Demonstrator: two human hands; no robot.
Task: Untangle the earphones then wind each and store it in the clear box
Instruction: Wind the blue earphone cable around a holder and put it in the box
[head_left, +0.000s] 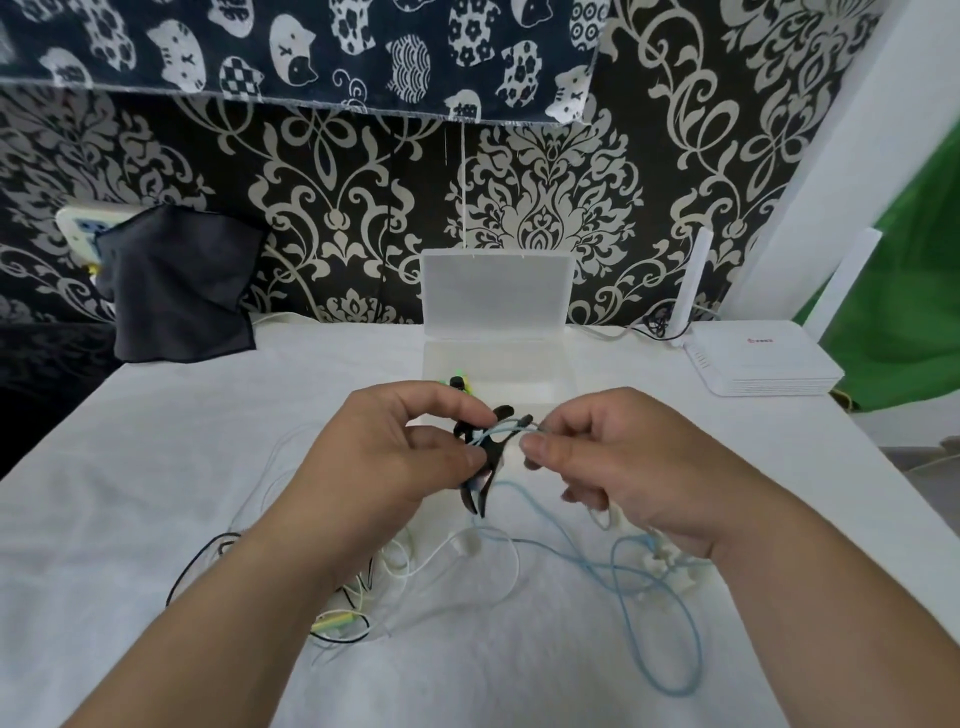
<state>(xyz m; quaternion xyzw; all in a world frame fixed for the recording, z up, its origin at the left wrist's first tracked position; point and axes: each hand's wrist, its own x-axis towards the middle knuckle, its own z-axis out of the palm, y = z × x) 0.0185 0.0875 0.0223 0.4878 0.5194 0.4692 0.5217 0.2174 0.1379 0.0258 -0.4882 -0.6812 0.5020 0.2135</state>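
While both hands are raised over a white surface (156, 493), the left hand (395, 457) pinches a black winder (485, 467) between thumb and fingers. The right hand (613, 467) pinches a pale blue cable (514, 425) just beside the winder. The cable crosses the winder, then trails down in loose loops onto the surface under the right wrist. A tangle (363, 592) of white, black and yellow-green cables lies under the left wrist. Behind the hands stands the clear box (498, 358), lid upright, with a green and black bundle (457, 383) in its near left corner. A white router (758, 364) sits far right.
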